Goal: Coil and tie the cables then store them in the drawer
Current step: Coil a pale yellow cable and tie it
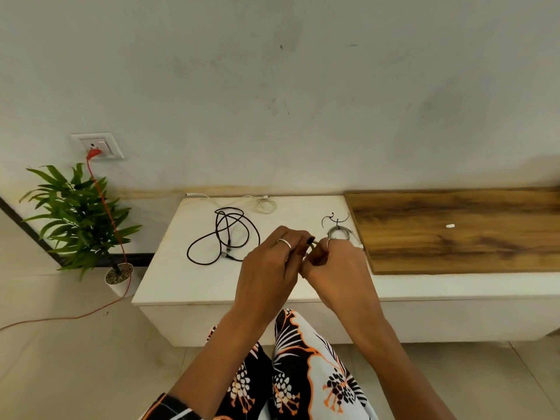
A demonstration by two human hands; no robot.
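Landmark: one low white cabinet [212, 286], flat matte top, box-shaped. To its right, lying on the top, one rectangular wooden board [454, 231], dark streaked grain, with one small white pellet-like object [450, 226] on it. Left of the cabinet on the floor, one green leafy plant [75, 219] in a white pot; above that on the wall, one white socket plate [98, 145] with one red plug and thin red cord [104, 204] trailing to the floor. On the cabinet top, three cables counted: one black braided cable [224, 234], loose loops, left-centre; one thin white cable [242, 203], loosely strewn at the back edge; one grey coiled cable [341, 231], tied with a black twist, just beside the board's left edge. Above the cabinet's front-centre, two hands touching: left hand [272, 268] and right hand [336, 268], fingers curled together, pinching a small pale item between them; identity not discernible. One ring on each hand. No legible writing.
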